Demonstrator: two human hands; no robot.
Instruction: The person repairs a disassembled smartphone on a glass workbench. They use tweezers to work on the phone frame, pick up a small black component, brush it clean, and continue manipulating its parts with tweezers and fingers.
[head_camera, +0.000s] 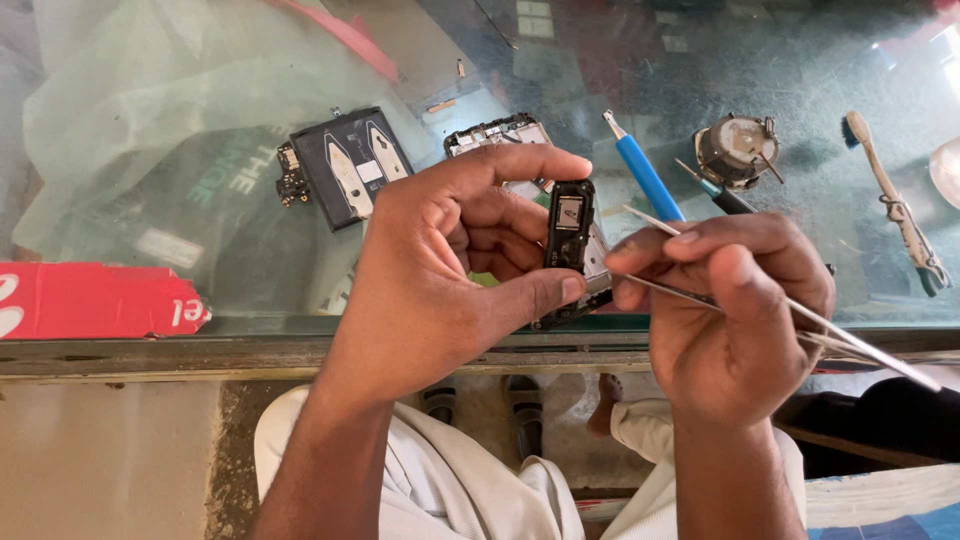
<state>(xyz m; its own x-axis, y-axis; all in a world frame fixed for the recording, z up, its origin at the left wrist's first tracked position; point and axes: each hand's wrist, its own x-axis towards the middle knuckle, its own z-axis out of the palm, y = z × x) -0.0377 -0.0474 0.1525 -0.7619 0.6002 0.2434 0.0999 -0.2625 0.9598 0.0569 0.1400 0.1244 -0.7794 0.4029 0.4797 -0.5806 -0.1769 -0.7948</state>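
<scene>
The small part is sitting between the left hand and right hand, with the screwdriver lying behind on the glass counter.

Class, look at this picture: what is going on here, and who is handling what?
A person at a glass counter holds a small black phone part upright between left hand finger and thumb. The right hand grips metal tweezers. An opened phone body, a blue screwdriver and a worn toothbrush lie on the glass.
</scene>
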